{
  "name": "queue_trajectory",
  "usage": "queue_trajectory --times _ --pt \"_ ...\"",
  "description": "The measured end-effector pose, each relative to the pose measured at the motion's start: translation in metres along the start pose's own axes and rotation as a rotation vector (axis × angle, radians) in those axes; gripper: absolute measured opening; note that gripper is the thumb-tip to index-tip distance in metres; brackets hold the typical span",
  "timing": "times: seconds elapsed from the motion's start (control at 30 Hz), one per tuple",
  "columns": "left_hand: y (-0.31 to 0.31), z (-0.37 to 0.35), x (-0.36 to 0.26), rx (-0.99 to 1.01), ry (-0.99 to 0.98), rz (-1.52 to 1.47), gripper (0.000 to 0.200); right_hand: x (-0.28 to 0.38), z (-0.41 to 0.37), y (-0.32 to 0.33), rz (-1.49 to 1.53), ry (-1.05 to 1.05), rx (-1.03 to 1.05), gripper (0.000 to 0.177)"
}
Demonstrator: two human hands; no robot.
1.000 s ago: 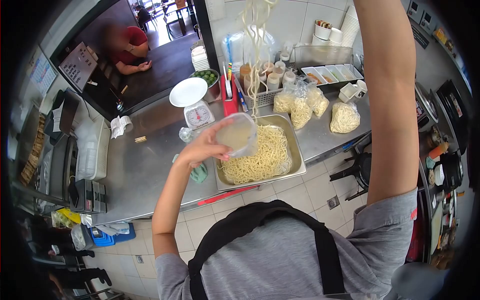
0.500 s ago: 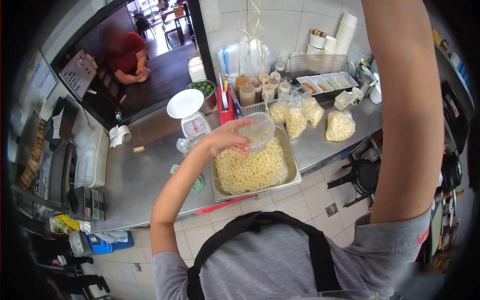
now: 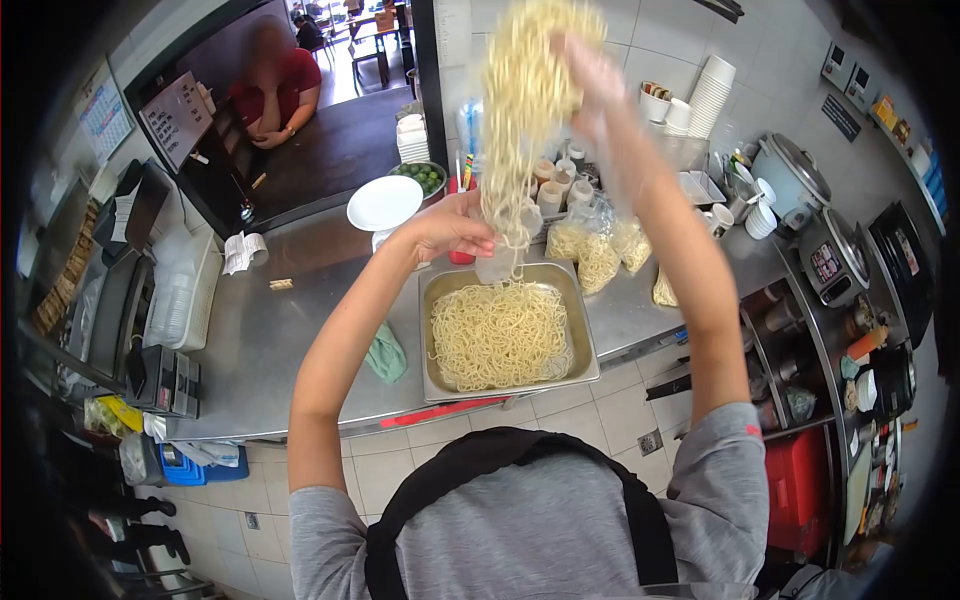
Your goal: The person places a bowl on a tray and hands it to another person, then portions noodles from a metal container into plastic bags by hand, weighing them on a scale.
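Note:
My right hand point(image 3: 598, 88), smeared by motion, is raised high and closed around a large bunch of yellow noodles point(image 3: 530, 85). The strands hang down toward my left hand point(image 3: 452, 228). In the fingers of that hand is a clear plastic bag point(image 3: 493, 268), held upright above the back edge of a metal tray point(image 3: 584, 335). The lowest noodles reach the bag's mouth; whether they are inside is hard to see. Loose noodles point(image 3: 500, 335) cover the tray's bottom.
Several bags of noodles point(image 3: 598, 262) sit right of the tray, near sauce bottles point(image 3: 550, 195). A scale's white plate point(image 3: 385, 203) and a bowl of green limes point(image 3: 425, 178) stand behind. A green cloth point(image 3: 386, 355) lies left. A person in red point(image 3: 290, 85) is beyond the opening.
My right hand, earlier out of view above with only a few strands showing, has come down with the noodle bunch. The left hand with the bag has shifted slightly left and up.

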State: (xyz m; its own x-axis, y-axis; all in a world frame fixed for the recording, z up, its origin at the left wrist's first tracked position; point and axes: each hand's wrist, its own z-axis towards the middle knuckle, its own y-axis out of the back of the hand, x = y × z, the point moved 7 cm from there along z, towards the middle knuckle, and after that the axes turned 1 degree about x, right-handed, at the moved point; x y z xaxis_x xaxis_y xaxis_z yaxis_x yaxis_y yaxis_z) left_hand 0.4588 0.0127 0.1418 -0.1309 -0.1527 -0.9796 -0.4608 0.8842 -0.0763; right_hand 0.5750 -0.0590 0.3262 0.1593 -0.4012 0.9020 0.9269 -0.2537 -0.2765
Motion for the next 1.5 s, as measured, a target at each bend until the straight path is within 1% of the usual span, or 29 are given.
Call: queue_trajectory --times 0.03,0.1,0.13,0.17,0.2,0.27,0.3,0.33,0.37,0.4,0.43,0.5,0.53,0.57,0.6,0.67,0.7,0.73,0.83,0.93,1.0,1.03,1.1,1.13,1.23,1.33,1.43,1.47,1.5 --pt "0.001 -0.002 -0.001 -0.006 -0.006 0.011 0.067 -0.025 -0.003 0.012 -0.013 -0.091 -0.009 0.050" --pt "0.004 0.001 0.007 -0.073 0.014 0.043 0.069 -0.106 0.008 0.047 0.050 -0.278 -0.115 0.030" --pt "0.011 0.003 0.007 -0.124 0.009 0.066 0.070 -0.137 0.007 0.058 0.100 -0.236 -0.019 0.030" --pt "0.009 0.003 0.006 -0.064 -0.019 0.091 0.073 -0.139 -0.013 0.054 -0.017 -0.271 0.030 0.031" --pt "0.017 0.007 0.016 -0.100 0.037 0.098 0.069 -0.149 -0.031 0.054 0.038 -0.329 0.095 0.034" --pt "0.003 0.006 0.010 0.023 -0.004 0.345 0.071 -0.145 -0.071 0.040 0.053 -0.368 0.240 0.041" --pt "-0.001 0.008 0.010 0.023 -0.099 0.408 0.074 -0.139 -0.085 0.031 0.071 -0.385 0.309 0.043" --pt "-0.008 0.008 0.017 0.031 -0.184 0.464 0.077 -0.166 -0.086 0.042 0.036 -0.436 0.362 0.042" --pt "-0.018 0.000 0.017 -0.009 -0.107 0.632 0.085 -0.206 -0.083 0.061 -0.001 -0.489 0.410 0.041" --pt "-0.027 0.001 0.025 -0.070 -0.298 0.882 0.086 -0.237 -0.083 0.083 -0.033 -0.403 0.417 0.041" --pt "-0.028 0.003 0.042 -0.127 -0.313 0.965 0.088 -0.267 -0.085 0.104 -0.064 -0.316 0.420 0.041" --pt "-0.029 0.009 0.071 -0.229 -0.342 1.133 0.090 -0.285 -0.086 0.109 -0.014 -0.413 0.334 0.041" --pt "-0.031 0.007 0.075 -0.228 -0.412 1.143 0.092 -0.285 -0.093 0.100 0.065 -0.598 0.244 0.041" --pt "-0.030 0.008 0.081 -0.235 -0.409 1.135 0.092 -0.288 -0.099 0.090 0.144 -0.776 0.153 0.041" --pt "-0.033 0.003 0.078 -0.241 -0.405 1.124 0.092 -0.284 -0.104 0.090 0.215 -0.619 0.091 0.043" --pt "-0.036 -0.004 0.075 -0.230 -0.347 1.075 0.091 -0.274 -0.096 0.083 -0.141 -0.370 0.268 0.042" --pt "-0.038 -0.007 0.071 -0.217 -0.356 1.052 0.092 -0.282 -0.086 0.077 -0.524 -0.165 0.410 0.042" --pt "-0.039 -0.010 0.068 -0.203 -0.366 1.028 0.092 -0.279 -0.079 0.063 -0.901 0.081 0.476 0.042" --pt "-0.047 -0.013 0.071 -0.151 -0.335 0.975 0.093 -0.234 -0.098 0.039 -1.051 0.422 0.344 0.040" --pt "-0.040 -0.014 0.076 -0.146 -0.331 0.886 0.093 -0.251 -0.087 0.032 -1.326 0.346 0.691 0.037" --pt "-0.025 -0.016 0.072 -0.174 -0.381 0.778 0.093 -0.256 -0.071 0.028 -1.451 0.085 0.782 0.042" --pt "-0.019 -0.015 0.073 -0.116 -0.303 0.603 0.092 -0.254 -0.072 0.026 -1.506 -0.048 0.828 0.045" --pt "-0.015 -0.021 0.067 -0.010 -0.149 0.256 0.092 -0.187 -0.082 0.011 -1.360 -0.112 0.712 0.050" --pt "-0.013 -0.030 0.059 -0.080 -0.150 0.202 0.089 -0.167 -0.085 0.007 -1.283 -0.143 0.654 0.053" --pt "-0.011 -0.037 0.046 -0.079 -0.148 0.150 0.088 -0.138 -0.091 0.015 -0.942 0.273 0.473 0.083" --pt "-0.011 -0.041 0.039 -0.089 -0.160 0.144 0.087 -0.135 -0.110 0.004 -1.079 0.435 0.467 0.112" --pt "-0.018 -0.050 0.030 -0.045 -0.163 0.168 0.088 -0.196 -0.117 0.003 -0.855 0.319 0.596 0.119" --pt "-0.013 -0.053 0.032 -0.058 -0.149 0.152 0.088 -0.205 -0.117 0.007 -0.857 0.275 0.520 0.113" --pt "-0.007 -0.056 0.036 -0.072 -0.136 0.133 0.087 -0.211 -0.116 0.011 -0.845 0.145 0.499 0.111"
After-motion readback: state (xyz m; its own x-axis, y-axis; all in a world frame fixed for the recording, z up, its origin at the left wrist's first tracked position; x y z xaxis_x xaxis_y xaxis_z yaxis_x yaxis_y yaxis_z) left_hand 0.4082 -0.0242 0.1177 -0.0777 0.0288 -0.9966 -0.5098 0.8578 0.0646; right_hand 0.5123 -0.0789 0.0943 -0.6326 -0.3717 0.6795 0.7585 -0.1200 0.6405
